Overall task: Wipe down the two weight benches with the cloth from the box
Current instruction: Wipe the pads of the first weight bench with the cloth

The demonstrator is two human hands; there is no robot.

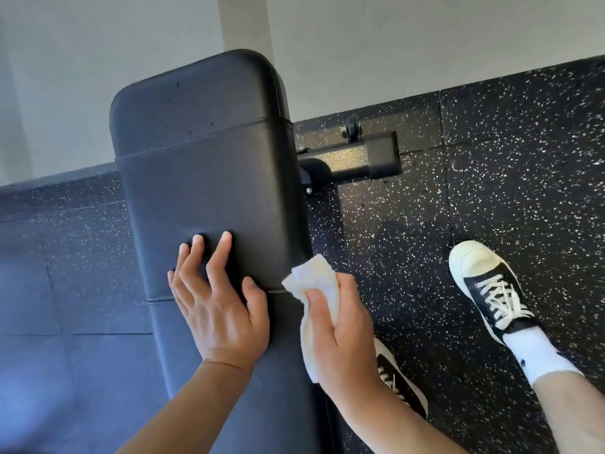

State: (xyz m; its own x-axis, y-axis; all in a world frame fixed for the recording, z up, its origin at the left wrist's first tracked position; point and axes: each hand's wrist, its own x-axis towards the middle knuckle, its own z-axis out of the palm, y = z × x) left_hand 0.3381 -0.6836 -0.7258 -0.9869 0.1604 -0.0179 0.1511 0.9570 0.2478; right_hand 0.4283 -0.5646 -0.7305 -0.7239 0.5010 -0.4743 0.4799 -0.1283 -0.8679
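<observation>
Your desk (209, 165) was a black padded weight bench with stitched seams across its upholstery, and it ran away from you toward the pale wall. Your left hand (219, 309) rested flat on its pad with fingers spread. Under it lay the black rubber floor (507, 178), flecked with white. On that floor stood the bench's metal foot (363, 155) with a small wheel, and your two black-and-white sneakers (487, 286).

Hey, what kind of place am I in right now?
Most likely a gym: a black padded weight bench, speckled rubber floor tiles, and the bench's steel base with a transport wheel.
</observation>
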